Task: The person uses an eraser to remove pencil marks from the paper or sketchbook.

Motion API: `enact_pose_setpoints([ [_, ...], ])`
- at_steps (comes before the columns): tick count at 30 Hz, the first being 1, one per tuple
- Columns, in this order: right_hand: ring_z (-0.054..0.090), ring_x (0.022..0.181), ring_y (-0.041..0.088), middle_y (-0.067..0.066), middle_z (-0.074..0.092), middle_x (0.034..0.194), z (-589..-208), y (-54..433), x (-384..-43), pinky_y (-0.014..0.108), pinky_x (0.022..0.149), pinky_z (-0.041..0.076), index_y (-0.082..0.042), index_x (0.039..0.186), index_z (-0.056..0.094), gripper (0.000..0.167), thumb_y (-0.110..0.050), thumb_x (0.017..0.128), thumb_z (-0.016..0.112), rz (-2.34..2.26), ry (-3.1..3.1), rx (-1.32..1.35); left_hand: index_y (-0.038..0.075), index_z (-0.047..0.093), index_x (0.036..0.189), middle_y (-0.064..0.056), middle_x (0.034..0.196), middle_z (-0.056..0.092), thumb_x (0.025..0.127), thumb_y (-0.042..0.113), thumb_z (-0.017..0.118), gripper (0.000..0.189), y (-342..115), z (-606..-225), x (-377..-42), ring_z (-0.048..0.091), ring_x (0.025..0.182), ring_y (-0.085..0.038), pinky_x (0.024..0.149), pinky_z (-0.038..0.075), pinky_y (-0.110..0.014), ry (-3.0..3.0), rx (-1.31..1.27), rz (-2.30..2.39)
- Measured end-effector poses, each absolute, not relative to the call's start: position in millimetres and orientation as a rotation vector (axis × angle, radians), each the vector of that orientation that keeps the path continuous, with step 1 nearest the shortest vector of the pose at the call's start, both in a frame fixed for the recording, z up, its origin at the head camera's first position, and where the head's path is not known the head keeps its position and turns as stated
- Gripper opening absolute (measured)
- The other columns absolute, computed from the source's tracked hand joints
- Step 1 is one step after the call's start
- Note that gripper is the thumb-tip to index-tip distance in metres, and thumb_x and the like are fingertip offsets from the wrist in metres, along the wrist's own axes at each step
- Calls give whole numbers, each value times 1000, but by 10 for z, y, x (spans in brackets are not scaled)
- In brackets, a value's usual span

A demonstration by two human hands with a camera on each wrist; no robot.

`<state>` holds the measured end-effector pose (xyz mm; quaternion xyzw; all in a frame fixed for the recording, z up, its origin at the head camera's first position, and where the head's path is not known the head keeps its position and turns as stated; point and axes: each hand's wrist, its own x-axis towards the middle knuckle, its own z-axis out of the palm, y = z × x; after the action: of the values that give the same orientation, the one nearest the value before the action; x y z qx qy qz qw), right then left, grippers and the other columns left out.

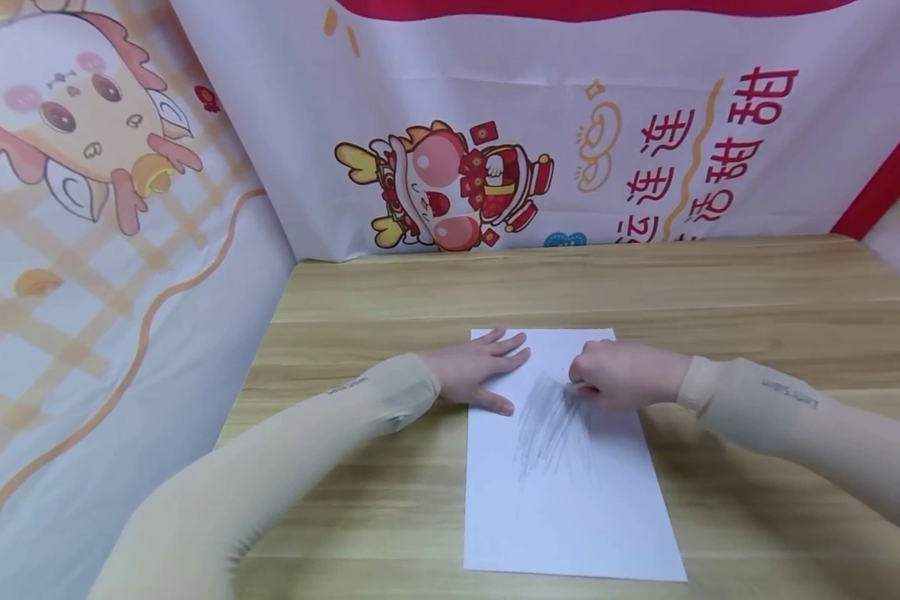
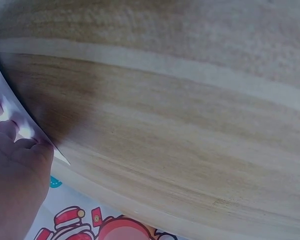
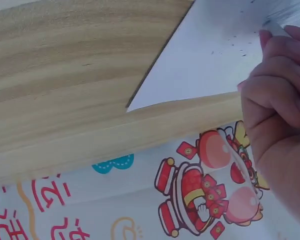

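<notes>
A white sheet of paper (image 1: 555,525) lies on the table, with grey pencil scribble (image 1: 551,429) across its upper middle. My left hand (image 1: 476,367) rests on the sheet's upper left edge, its fingers spread. At the upper right of the sheet, my right hand (image 1: 618,375) has its fingers curled and pinches a small whitish eraser (image 3: 275,28), mostly hidden by the fingers. The eraser's tip meets the scribble in the right wrist view. Small dark crumbs (image 3: 233,50) are scattered on the paper beside it.
The wood-grain table (image 1: 367,517) extends around the sheet. Behind it hangs a white cloth (image 1: 285,100) printed with cartoon figures and red characters. Another printed cloth (image 1: 187,367) hangs along the table's left side.
</notes>
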<state>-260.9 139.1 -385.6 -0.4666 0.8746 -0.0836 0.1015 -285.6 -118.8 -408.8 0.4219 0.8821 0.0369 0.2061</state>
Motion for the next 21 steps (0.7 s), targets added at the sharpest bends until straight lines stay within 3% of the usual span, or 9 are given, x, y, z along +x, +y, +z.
enact_pose_setpoints([
  [3, 37, 51, 5, -9, 40, 57, -3848, 1378, -2603, 23, 47, 36, -15, 67, 57, 27, 0, 87, 67, -232, 2607, -1367, 21, 16, 158, 2, 164, 0, 89, 64, 58, 91, -1189, -4074, -2853, -7, 148, -27, 117, 8, -38, 2454, 1175, 103],
  [9, 50, 52, 6, -7, 51, 61, -3921, 1214, -2761, 23, 51, 46, -9, 86, 66, 7, -7, 92, 66, -306, 2723, -1189, 20, 17, 158, 1, 164, 0, 90, 63, 58, 91, -1205, -4068, -2862, -6, 148, -28, 117, 9, -38, 2457, 1191, 96],
  [12, 53, 53, 6, -6, 54, 62, -3948, 1156, -2832, 23, 54, 48, -6, 90, 68, 4, -9, 93, 66, -302, 2739, -1177, 20, 17, 158, 1, 164, 0, 90, 63, 58, 91, -1208, -4070, -2874, -6, 148, -29, 117, 10, -39, 2451, 1198, 100],
  [21, 51, 56, 7, -6, 57, 65, -3869, 1290, -2680, 24, 56, 48, -7, 87, 71, 4, -6, 90, 70, -212, 2641, -1214, 23, 16, 158, 3, 164, -1, 88, 66, 57, 92, -1195, -4114, -2896, -7, 148, -27, 117, 9, -38, 2455, 1199, 95],
])
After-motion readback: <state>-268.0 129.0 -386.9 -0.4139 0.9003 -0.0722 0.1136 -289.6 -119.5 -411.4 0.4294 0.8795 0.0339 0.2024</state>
